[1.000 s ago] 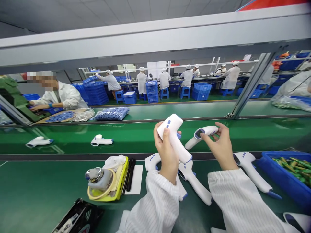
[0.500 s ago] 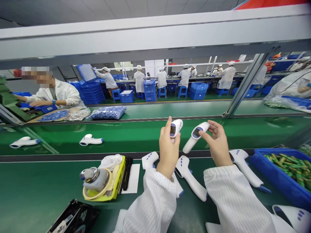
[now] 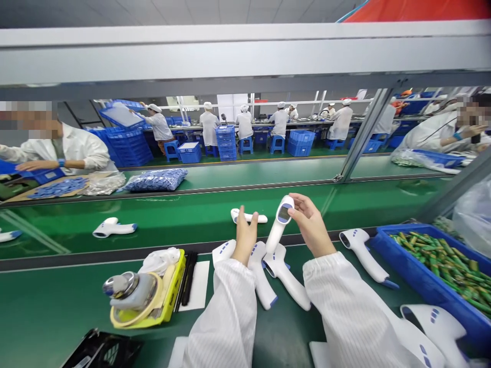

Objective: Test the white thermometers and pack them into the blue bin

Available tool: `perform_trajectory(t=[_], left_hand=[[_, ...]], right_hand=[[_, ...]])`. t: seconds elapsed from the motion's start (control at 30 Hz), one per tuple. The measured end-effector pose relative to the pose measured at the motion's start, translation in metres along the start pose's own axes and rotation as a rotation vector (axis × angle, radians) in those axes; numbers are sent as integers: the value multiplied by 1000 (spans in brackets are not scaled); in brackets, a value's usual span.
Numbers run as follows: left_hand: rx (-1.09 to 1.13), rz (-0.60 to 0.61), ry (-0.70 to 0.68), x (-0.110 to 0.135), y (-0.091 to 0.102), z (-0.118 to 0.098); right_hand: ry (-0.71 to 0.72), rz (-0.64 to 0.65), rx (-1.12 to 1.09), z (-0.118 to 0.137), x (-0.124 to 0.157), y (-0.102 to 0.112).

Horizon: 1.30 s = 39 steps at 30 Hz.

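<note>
My right hand (image 3: pixel 311 225) pinches a white infrared thermometer (image 3: pixel 275 232) by its head, thumb beside the screen, the handle pointing down. My left hand (image 3: pixel 244 237) is raised with thumb and fingers apart. Just beyond it, another infrared thermometer (image 3: pixel 258 218) lies on the green conveyor belt (image 3: pixel 199 217). Below my hands, several more thermometers rest on the green bench, among them one thermometer (image 3: pixel 289 278) between my forearms and a second thermometer (image 3: pixel 264 281) beside my left sleeve. A further thermometer (image 3: pixel 362 253) lies right of my right hand.
A blue bin (image 3: pixel 383 243) of green parts stands at right. At left are a yellow tray (image 3: pixel 174 286) with a dispenser bottle (image 3: pixel 132 289), black pens (image 3: pixel 187 278) and a black box (image 3: pixel 103 350). Across the belt, a co-worker (image 3: pixel 72 148) sits near a bag of blue parts (image 3: pixel 157 180).
My left hand has let go of its thermometer, which now lies on the belt. The thermometer in my right hand has turned more upright. The view has swung to the right.
</note>
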<state>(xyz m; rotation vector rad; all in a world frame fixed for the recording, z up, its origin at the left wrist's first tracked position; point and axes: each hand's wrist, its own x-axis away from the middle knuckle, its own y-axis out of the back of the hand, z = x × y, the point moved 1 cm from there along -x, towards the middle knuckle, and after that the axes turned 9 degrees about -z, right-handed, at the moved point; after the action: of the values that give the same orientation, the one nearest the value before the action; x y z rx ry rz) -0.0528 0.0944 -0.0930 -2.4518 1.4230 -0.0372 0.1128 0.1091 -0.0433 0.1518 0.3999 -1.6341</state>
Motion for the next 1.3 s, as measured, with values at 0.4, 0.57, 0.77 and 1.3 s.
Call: perform_trajectory(t=[0.4,0.57,0.77,1.3], left_hand=[[-117,448,-296,68,-26,-92],[-30,483,-226,80,-30,-98],[64,484,-214,87,-33,-103],[-4,474,-248,90,-30,-109]], right_hand=[[58,41,-249,31,19,-14],[-117,35,-421,34,23,-14],[-136,-2,-398,40,27,-12],[-130,-11,-432,57,33,-16]])
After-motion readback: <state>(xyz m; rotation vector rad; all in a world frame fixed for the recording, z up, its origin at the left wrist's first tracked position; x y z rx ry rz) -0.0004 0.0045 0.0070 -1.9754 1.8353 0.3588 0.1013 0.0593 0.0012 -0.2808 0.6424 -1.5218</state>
